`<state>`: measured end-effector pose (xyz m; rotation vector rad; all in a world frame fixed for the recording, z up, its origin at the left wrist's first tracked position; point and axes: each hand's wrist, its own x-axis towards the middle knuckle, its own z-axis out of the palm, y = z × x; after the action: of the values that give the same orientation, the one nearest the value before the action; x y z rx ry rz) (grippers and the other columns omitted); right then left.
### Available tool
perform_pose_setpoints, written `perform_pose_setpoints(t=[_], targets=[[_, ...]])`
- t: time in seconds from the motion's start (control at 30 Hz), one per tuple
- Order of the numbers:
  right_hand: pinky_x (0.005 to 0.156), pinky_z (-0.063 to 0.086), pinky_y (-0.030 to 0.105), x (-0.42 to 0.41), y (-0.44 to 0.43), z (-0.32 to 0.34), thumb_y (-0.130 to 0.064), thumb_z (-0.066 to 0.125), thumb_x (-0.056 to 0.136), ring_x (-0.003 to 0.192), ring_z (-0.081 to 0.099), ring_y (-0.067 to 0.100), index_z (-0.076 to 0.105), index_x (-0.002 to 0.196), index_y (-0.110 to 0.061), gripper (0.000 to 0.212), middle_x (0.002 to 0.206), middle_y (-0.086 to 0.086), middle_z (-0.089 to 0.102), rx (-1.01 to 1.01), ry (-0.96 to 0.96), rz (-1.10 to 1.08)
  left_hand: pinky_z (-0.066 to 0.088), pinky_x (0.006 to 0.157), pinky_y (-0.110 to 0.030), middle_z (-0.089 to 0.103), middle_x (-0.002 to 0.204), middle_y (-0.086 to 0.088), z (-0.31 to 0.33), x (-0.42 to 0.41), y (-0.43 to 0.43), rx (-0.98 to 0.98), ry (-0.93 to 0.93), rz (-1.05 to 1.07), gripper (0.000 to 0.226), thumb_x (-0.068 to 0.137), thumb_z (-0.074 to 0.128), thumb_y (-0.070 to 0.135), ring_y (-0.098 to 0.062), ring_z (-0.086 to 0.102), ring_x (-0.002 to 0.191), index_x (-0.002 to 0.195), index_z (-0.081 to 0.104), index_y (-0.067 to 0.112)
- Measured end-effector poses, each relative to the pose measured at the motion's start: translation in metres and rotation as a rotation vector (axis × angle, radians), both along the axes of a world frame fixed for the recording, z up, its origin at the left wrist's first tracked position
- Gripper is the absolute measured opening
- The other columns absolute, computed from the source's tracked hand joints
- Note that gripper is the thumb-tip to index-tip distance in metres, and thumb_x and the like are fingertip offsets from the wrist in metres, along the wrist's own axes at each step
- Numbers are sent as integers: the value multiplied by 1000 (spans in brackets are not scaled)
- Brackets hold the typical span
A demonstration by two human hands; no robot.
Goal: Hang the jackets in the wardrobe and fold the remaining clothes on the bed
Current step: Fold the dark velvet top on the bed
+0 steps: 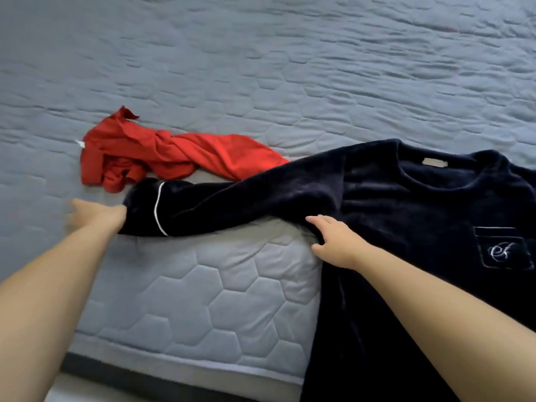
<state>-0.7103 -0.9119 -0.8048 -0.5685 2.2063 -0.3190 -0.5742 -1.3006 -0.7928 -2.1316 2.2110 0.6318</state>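
On the bed (261,68), over its grey quilted cover, a dark top (406,213) is laid out front up. Its neckline is turned toward the far side of the bed, and its body runs back toward the person, the lower part hanging over the near edge of the mattress. One sleeve (232,204) is stretched out sideways from the top's body, toward the person's left, so that its long axis lies almost across the body's. A thin white line of piping (158,207) is seen round the cuff.

The cuff end is gripped by the left hand (95,216), which is blurred; its fingers are curled into the fabric. Where the sleeve joins the top's body, the underarm fabric is pinched by the right hand (333,242), with the fingers laid over it and the thumb tucked beneath.

Inside the top's neckline a small pale label (435,163) is sewn; no writing can be read on it. On the chest a pocket (501,248) is outlined in white and marked with a curled white monogram, whose letters cannot be made out with certainty.

Just beyond the top's sleeve a crumpled red garment (162,158) is lying, partly tucked under it.
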Motion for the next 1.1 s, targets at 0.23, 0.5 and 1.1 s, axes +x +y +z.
perform_pose_setpoints(t=[0.23,0.5,1.1], targets=[[108,29,49,-2,-23,-34,-30,52,90,147,2,28,10,150,-34,74,160,-3,0,118,108,70,40,103,-44,47,135,-23,-65,17,20,162,107,-5,68,76,68,15,-38,48,122,135,38,-2],[99,41,45,-5,-39,-36,-26,53,89,133,32,30,21,148,-26,67,150,5,28,154,183,84,40,69,-41,63,96,-33,-33,23,-18,-265,245,-276,38,91,54,31,-45,60,90,98,63,-6],[91,44,43,-19,-46,-50,-20,56,83,135,29,26,18,149,-29,76,155,-2,17,152,320,175,43,67,-41,63,81,-22,-31,36,-22,-88,368,-513,51,80,67,42,-31,63,82,87,65,-8]])
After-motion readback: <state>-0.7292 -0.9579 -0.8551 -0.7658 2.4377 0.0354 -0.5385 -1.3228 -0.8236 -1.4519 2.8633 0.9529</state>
